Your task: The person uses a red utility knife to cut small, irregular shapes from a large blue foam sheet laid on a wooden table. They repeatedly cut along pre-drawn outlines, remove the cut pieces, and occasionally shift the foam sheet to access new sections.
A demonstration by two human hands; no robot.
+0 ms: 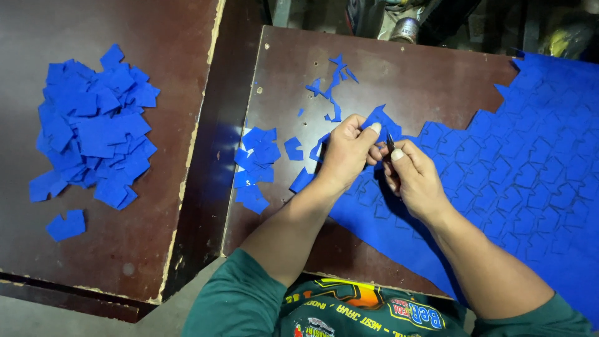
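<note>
Up close, the left hand [345, 153] pinches the edge of the blue sheet [524, 181] on the brown board [399, 81], while the right hand [412, 175] grips small scissors [389, 141] beside it; cut pieces [257, 168] lie nearby.

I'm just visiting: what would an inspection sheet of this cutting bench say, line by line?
Surface: two worn dark brown wooden boards side by side, edges chipped.
Job's things: large blue fabric sheet marked with repeated outlines; small dark cutting tool at its edge.
Clutter: big heap of cut blue pieces on the left board; smaller stack of blue pieces; thin blue offcut scraps.
Hands: left hand pinches the sheet's edge; right hand holds the tool, fingers closed on it.
Cables: nothing seen.
Surroundings: dim, indistinct items beyond the far edge.
</note>
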